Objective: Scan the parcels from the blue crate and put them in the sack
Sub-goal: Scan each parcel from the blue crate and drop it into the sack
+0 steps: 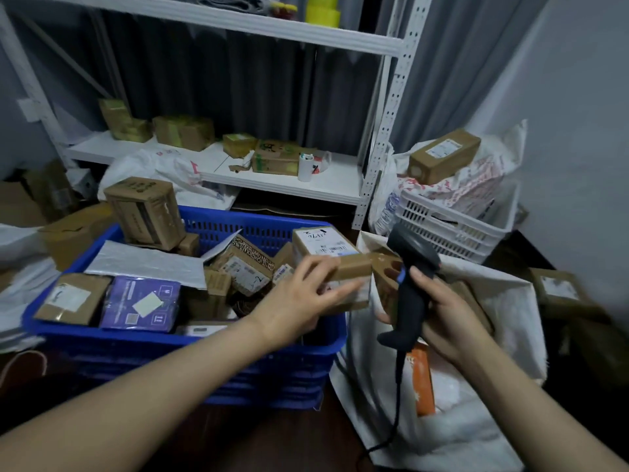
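This is a small parcel depot or courier stockroom. A white steel rack (pixel 384 137) stands before a grey curtain (pixel 238 90); its lower shelf carries taped cardboard boxes (pixel 183 131) and its top shelf yellow tape rolls (pixel 322 11). On the dark floor a blue crate (pixel 255 226) is heaped with labelled parcels (pixel 320 244). A white crate (pixel 452 229) sits by the wall, and a white sack (pixel 503 301) lies open. A corded barcode scanner (pixel 413 250) is held over the sack.

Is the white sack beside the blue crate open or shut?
Open. The mouth of the white woven sack gapes wide, with an orange packet and a brown cardboard parcel visible inside.
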